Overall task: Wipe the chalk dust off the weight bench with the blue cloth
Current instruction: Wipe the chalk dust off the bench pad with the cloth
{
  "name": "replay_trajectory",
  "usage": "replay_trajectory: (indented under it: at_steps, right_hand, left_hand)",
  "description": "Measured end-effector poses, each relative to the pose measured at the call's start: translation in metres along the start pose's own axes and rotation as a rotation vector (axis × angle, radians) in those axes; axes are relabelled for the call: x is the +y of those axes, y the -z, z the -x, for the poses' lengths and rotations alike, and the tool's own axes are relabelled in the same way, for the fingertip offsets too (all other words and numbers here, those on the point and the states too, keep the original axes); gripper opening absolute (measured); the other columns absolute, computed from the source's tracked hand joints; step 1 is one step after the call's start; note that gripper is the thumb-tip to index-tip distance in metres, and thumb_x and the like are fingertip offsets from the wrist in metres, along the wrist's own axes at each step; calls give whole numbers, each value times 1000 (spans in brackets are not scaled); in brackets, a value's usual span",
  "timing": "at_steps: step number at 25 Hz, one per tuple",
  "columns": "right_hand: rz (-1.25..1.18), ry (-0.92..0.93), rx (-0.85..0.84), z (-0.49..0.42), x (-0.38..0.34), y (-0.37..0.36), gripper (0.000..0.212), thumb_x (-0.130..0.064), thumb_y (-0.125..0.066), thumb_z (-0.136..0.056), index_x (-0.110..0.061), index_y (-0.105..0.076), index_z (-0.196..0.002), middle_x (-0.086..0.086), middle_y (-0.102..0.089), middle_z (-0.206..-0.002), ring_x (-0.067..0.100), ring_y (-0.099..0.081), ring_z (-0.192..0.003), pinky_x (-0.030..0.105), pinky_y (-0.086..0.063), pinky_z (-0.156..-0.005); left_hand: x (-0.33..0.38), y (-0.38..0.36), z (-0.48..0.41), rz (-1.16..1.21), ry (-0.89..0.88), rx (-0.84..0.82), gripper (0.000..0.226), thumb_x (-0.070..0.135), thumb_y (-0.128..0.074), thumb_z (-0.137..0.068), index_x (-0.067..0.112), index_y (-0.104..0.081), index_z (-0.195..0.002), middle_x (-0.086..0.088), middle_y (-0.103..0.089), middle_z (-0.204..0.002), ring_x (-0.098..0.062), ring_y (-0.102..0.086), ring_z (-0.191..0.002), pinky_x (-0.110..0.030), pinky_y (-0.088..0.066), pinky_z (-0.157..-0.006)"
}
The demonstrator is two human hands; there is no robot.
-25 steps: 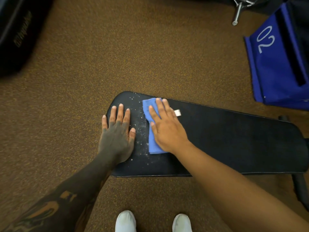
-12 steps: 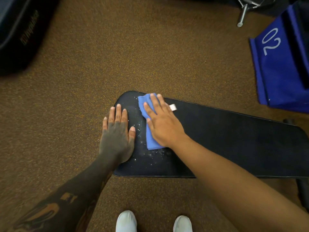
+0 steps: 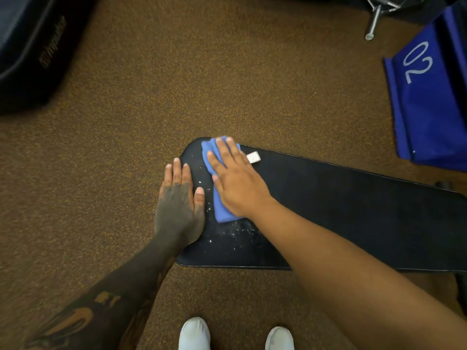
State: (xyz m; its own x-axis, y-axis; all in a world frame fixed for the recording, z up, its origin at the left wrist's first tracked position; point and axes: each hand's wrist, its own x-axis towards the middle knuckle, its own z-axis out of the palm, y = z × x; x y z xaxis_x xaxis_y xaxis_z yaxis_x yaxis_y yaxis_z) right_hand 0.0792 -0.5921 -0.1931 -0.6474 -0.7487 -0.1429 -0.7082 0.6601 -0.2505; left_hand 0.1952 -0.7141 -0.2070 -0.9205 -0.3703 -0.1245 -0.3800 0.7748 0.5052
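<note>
The black weight bench runs from the centre to the right edge. My right hand lies flat on the folded blue cloth, pressing it onto the bench's left end; the cloth's white tag sticks out beside my fingers. The cloth's far corner reaches the bench's far edge. White chalk dust speckles the pad below and left of the cloth. My left hand rests flat, fingers together, on the bench's left rim, holding nothing.
Brown speckled floor surrounds the bench. A blue fabric bin marked 02 stands at the right back, a metal bar behind it. A dark padded object fills the top left. My white shoes stand near the bench's front edge.
My right hand has slid the cloth away from me toward the bench's far left corner, uncovering chalk specks nearer me. The left hand has stayed planted.
</note>
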Motion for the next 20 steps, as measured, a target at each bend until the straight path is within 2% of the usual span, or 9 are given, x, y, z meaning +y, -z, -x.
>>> replay_trajectory:
  at_steps: [2,4,8,11,13,16,20]
  right_hand:
    - [32,16,-6,15,15,3,53,-31,-29,-102,-18,-22,-153,8,-2,-164,25,6,-151,41,-6,-120]
    - [38,-110,4,9,26,8,53,-32,-28,-103,-19,-21,-154,11,1,-164,27,6,-151,43,-7,-122]
    - [-77,-299,29,-35,8,8,52,-30,-25,-104,-17,-18,-154,14,3,-163,31,10,-150,44,-3,-122]
    - [-76,-226,32,-49,-16,2,52,-28,-27,-104,-14,-21,-153,14,-3,-164,32,8,-150,45,-1,-122]
    - [-43,-80,30,-35,-29,-2,52,-28,-30,-103,-14,-23,-153,12,-4,-164,30,7,-150,44,-2,-122]
    - [14,88,-10,-4,-24,-2,52,-29,-29,-103,-17,-22,-153,8,-3,-164,25,6,-151,41,-4,-120]
    - [44,-105,3,-24,-5,4,52,-30,-26,-104,-18,-19,-154,12,3,-164,28,8,-150,45,-6,-122]
  left_hand:
    - [-1,1,-1,177,99,41,70,44,-18,-95,6,-16,-154,-10,-8,-164,-22,-7,-151,-29,-5,-119]
    - [-7,3,-7,398,277,31,63,40,-22,-98,10,-20,-154,-6,-19,-163,-18,-17,-149,-25,-9,-117]
    - [-25,2,-23,862,506,-15,52,39,-27,-97,24,-48,-142,6,-50,-144,-12,-45,-132,-33,-29,-115]
    - [-29,4,-26,1089,670,-24,45,45,-37,-94,31,-61,-129,8,-66,-127,-10,-62,-115,-36,-46,-104]
    - [-30,5,-24,1189,702,-91,40,43,-42,-97,28,-65,-125,4,-71,-118,-12,-68,-105,-34,-50,-97]
    - [-34,4,-21,1298,695,-166,41,44,-43,-97,27,-63,-128,1,-71,-122,-16,-67,-111,-43,-47,-104]
    - [-33,3,-20,1336,689,-149,39,37,-39,-100,32,-58,-133,4,-68,-127,-15,-64,-115,-42,-46,-104]
